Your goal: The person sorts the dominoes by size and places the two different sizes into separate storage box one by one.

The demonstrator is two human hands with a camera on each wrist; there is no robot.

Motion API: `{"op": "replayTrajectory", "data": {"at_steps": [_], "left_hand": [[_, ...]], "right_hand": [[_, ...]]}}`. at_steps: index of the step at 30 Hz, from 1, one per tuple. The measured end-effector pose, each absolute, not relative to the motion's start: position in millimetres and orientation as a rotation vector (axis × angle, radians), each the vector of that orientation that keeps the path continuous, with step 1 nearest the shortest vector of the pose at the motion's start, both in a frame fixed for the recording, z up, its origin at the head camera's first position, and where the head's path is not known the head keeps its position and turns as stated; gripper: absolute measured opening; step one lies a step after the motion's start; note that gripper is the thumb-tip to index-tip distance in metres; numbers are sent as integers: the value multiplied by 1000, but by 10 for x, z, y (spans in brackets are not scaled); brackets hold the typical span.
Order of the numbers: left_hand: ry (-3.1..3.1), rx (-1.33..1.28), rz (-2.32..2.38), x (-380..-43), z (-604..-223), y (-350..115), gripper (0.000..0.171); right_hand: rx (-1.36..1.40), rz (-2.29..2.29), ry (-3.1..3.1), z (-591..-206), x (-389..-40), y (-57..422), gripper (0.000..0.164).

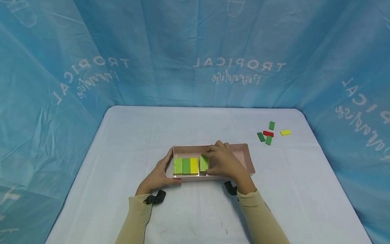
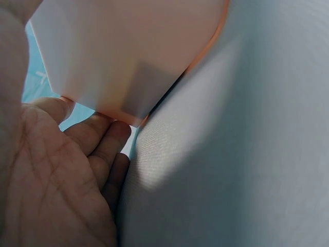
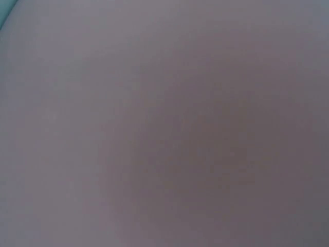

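Note:
A shallow pale pink box (image 1: 244,146) lies lengthwise in front of me, split by a thin divider. Its left compartment contains a light green block (image 1: 178,166), a green block (image 1: 186,166) and a yellow block (image 1: 194,166) side by side. My left hand (image 1: 156,174) grips the box's left end, thumb along the front wall and fingers at the back corner. In the left wrist view, fingertips (image 2: 122,131) press the box's end wall (image 2: 128,51). Just right of the divider, my right hand (image 1: 223,161) pinches another light green block (image 1: 204,163) between thumb and fingers.
Beyond the box at right lie loose blocks on the white tablecloth (image 1: 128,135): several green ones (image 1: 272,125), a red one (image 1: 268,134) and a yellow one (image 1: 285,132). Blue printed curtains (image 1: 195,40) surround the table. The right wrist view is a blur.

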State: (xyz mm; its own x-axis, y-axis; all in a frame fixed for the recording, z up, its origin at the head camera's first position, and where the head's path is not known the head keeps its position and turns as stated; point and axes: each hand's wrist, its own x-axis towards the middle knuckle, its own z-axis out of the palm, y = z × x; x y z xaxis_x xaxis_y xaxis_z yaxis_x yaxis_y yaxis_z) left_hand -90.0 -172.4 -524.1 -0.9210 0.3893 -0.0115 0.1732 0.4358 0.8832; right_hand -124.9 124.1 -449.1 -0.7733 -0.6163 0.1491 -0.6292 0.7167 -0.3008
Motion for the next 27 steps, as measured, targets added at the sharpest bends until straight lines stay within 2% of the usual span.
{"op": "replayTrajectory", "data": {"at_steps": [16, 27], "left_hand": [[2479, 457, 1463, -888, -5203, -1720, 135], [2477, 469, 1489, -892, -5221, -1726, 133]], "right_hand": [[1045, 402, -2943, -4555, -1299, 1107, 56], [1026, 308, -2957, -4542, -1303, 1039, 63]]}}
